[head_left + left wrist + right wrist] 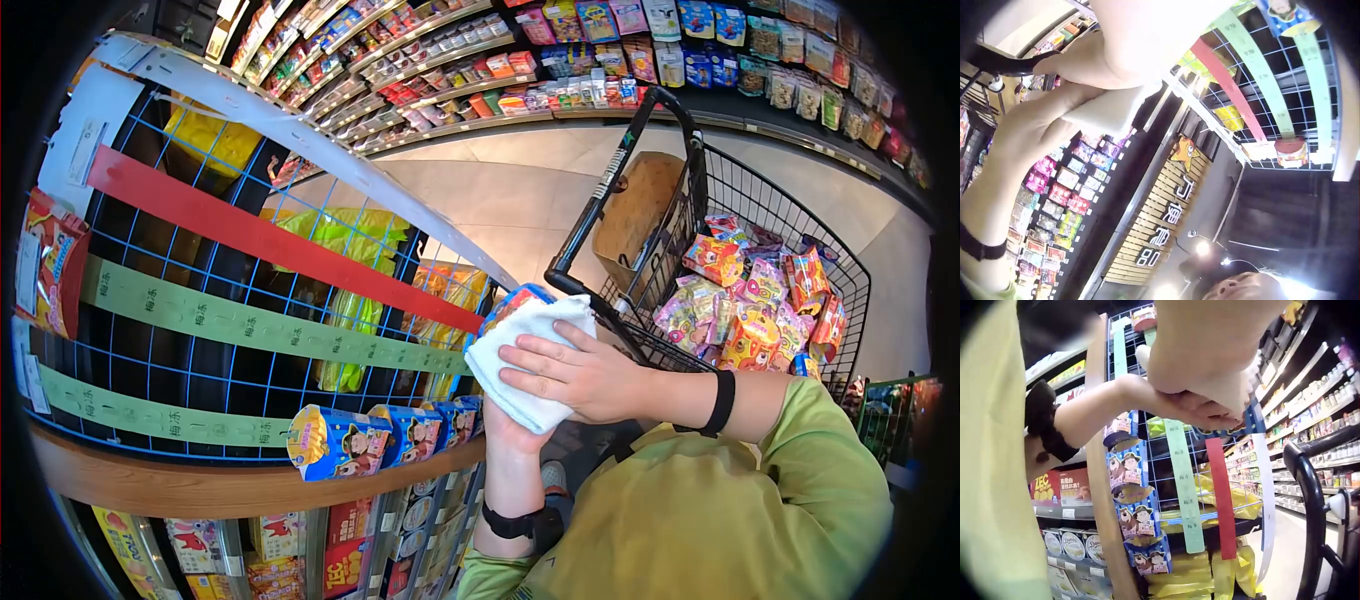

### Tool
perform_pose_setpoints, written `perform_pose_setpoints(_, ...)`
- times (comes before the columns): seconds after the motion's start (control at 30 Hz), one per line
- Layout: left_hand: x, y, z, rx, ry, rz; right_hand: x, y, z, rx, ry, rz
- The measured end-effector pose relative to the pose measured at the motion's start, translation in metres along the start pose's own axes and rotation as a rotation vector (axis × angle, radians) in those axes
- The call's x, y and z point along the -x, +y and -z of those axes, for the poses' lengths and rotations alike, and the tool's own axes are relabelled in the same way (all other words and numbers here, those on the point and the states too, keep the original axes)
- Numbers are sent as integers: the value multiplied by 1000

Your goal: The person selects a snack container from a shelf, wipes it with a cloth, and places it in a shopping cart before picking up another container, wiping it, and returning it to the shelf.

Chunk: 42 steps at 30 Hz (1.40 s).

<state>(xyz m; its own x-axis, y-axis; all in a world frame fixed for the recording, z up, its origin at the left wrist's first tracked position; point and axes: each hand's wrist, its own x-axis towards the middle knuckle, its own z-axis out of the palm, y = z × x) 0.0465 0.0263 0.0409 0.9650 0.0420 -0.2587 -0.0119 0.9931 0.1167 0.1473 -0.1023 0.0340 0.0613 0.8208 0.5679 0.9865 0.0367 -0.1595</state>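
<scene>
- While my right hand (578,375) rests on a white cloth (520,322), its fingers lie extended.
- My left hand (516,426) sits beneath; its grip I cannot tell.

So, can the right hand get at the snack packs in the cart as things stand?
Likely yes: the cart is open on top and nothing covers the snack packs. But the right hand rests on the white cloth and would need to lift off first.
</scene>
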Motion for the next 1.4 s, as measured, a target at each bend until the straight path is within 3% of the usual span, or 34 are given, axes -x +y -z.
perform_pose_setpoints(0.13,0,5,-4,-123,23,-9,14,4,2,-161,-62,-29)
perform_pose_setpoints(0.2,-1,6,-12,-204,182,-90,24,6,5,-215,-104,-27)
perform_pose_setpoints(0.3,0,6,-16,-280,264,-206,42,13,7,-187,-211,-2)
perform_pose_setpoints(0.37,2,9,-7,-324,250,-287,57,23,4,-265,-250,-123)
perform_pose_setpoints(0.43,3,8,-3,-379,353,-375,78,39,-1,-963,-382,-844)
perform_pose_setpoints(0.5,5,7,10,-477,323,-458,92,54,0,-1199,26,-1213)
perform_pose_setpoints(0.57,7,2,14,-665,265,-493,90,61,6,-1142,331,-1204)
perform_pose_setpoints(0.6,6,-2,14,-660,260,-488,70,51,24,-982,402,-1069)
perform_pose_setpoints(0.63,5,-6,14,-734,244,-485,56,43,38,-968,326,-985)
perform_pose_setpoints(0.67,2,-9,13,-809,223,-482,36,31,42,-798,413,-713)
perform_pose_setpoints(0.7,-3,-13,13,-808,204,-472,17,24,56,-499,279,-408)
perform_pose_setpoints(0.77,-7,-21,17,-1040,170,-455,8,6,40,-527,133,-95)
perform_pose_setpoints(0.8,-1,-23,37,-551,54,-373,0,-9,58,-347,-139,-66)
perform_pose_setpoints(0.83,-1,-23,53,-550,51,-359,-3,-12,52,-353,-114,-65)
perform_pose_setpoints(0.93,12,-22,30,-952,226,-366,-6,3,40,-359,-70,-131)
perform_pose_setpoints(0.97,13,-13,29,-1041,260,-225,-7,7,42,-355,-69,-187)
perform_pose_setpoints(1.03,16,-18,23,-897,179,-322,-5,25,39,-234,-32,-262)
perform_pose_setpoints(1.1,17,-16,25,-807,156,-368,5,53,4,-759,231,-452)
perform_pose_setpoints(1.17,19,-14,25,-718,144,-414,17,50,-3,-1445,230,-905)
perform_pose_setpoints(1.2,19,-13,22,-705,136,-419,19,52,-3,-1642,138,-1116)
perform_pose_setpoints(1.23,21,-12,21,-691,134,-424,20,46,-3,-1643,123,-1111)
perform_pose_setpoints(1.3,20,-6,28,-765,160,-432,18,28,4,-2170,151,-989)
perform_pose_setpoints(1.33,18,-3,34,-772,156,-422,15,22,3,-2158,96,-858)
perform_pose_setpoints(1.4,13,-3,38,-779,134,-416,10,14,13,-1972,150,-805)
